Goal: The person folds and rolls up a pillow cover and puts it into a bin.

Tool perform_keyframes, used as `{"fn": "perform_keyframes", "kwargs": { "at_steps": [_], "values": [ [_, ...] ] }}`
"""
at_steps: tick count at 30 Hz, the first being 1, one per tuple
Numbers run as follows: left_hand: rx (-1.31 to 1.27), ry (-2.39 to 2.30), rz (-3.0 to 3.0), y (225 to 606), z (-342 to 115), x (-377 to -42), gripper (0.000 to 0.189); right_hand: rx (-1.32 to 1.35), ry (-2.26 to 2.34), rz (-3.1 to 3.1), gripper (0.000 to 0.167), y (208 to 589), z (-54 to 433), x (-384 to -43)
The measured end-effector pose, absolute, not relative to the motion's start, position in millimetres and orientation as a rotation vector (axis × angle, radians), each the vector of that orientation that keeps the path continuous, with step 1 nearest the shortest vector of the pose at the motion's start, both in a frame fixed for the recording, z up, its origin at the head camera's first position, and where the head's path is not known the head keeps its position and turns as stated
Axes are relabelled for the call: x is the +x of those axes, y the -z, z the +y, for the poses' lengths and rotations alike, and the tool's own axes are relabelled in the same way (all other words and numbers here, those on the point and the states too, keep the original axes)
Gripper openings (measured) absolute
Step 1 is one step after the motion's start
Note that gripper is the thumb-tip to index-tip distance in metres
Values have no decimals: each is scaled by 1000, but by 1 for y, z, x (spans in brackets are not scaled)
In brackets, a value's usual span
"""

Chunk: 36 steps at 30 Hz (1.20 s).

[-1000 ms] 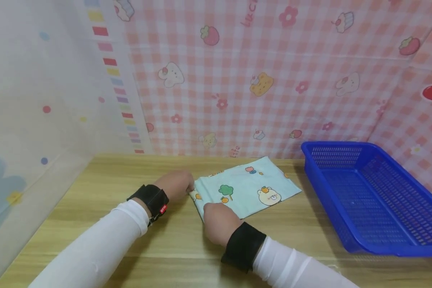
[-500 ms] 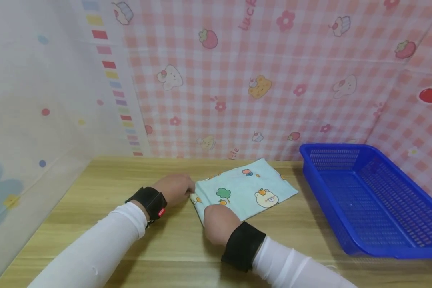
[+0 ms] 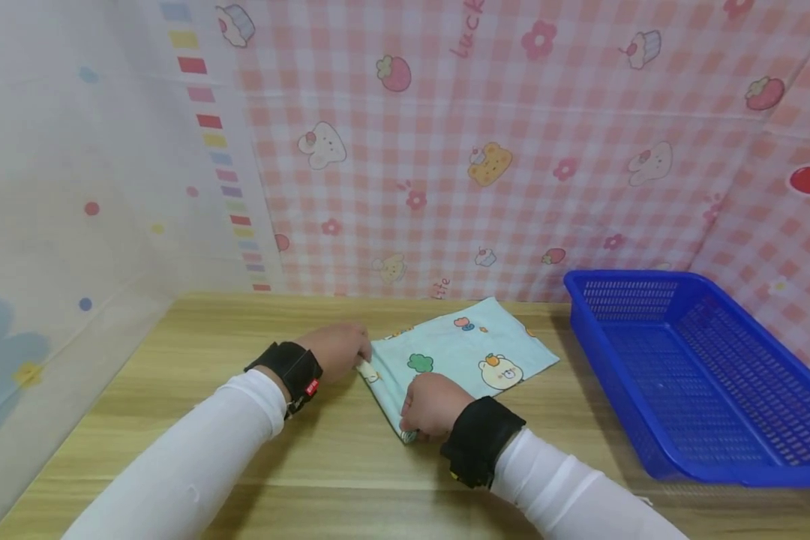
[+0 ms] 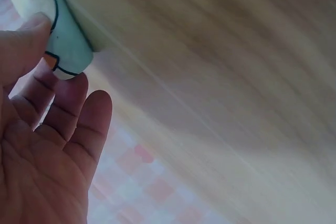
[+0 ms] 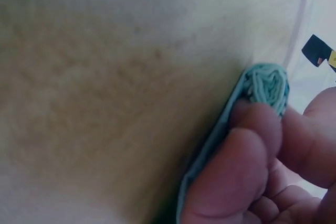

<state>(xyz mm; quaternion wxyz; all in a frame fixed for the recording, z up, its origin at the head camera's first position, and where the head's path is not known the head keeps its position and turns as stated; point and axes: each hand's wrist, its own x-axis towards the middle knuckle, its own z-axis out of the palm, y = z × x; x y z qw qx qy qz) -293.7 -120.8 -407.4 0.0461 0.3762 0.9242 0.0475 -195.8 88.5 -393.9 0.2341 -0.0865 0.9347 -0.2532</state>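
Observation:
A light blue cloth [image 3: 455, 371] printed with bears, a tree and fruit lies on the wooden table, its left edge rolled into a narrow tube. At the far end of that roll, my left hand [image 3: 337, 352] pinches it; the left wrist view has the thumb on top of the rolled cloth [image 4: 71, 40] and fingertips at its end. My right hand [image 3: 435, 409] pinches the near end. Tightly coiled layers of the rolled end [image 5: 268, 85] show between its thumb and fingers in the right wrist view. Rightward of the hands the cloth is spread flat.
A blue plastic basket [image 3: 631, 397] with perforated walls stands to the right of the cloth. Behind the wooden table [image 3: 297, 480] hangs a pink checked curtain [image 3: 445, 150], and a pale printed sheet [image 3: 88, 187] covers the left side.
My right hand has shifted a little to the right, and the near end of the roll now shows beside it. My left hand stays at the far end, slightly further right.

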Motion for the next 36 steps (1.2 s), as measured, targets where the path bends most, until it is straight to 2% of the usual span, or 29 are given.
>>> {"fn": "perform_keyframes", "kwargs": {
  "at_steps": [8, 17, 21, 27, 36],
  "values": [
    [969, -247, 2778, 402, -118, -296, 17, -152, 827, 2470, 16, 397, 93, -199],
    [738, -423, 2751, 401, -116, -297, 17, -200, 846, 2426, 16, 399, 89, -199],
    [851, -317, 2822, 403, -117, -292, 19, -220, 871, 2500, 18, 400, 86, -192],
    [1079, -172, 2837, 402, -127, -285, 25, -424, 721, 2728, 14, 400, 79, -181],
    [1082, -270, 2798, 403, -140, -285, 16, -457, 667, 2718, 14, 398, 75, -180]
  ]
}}
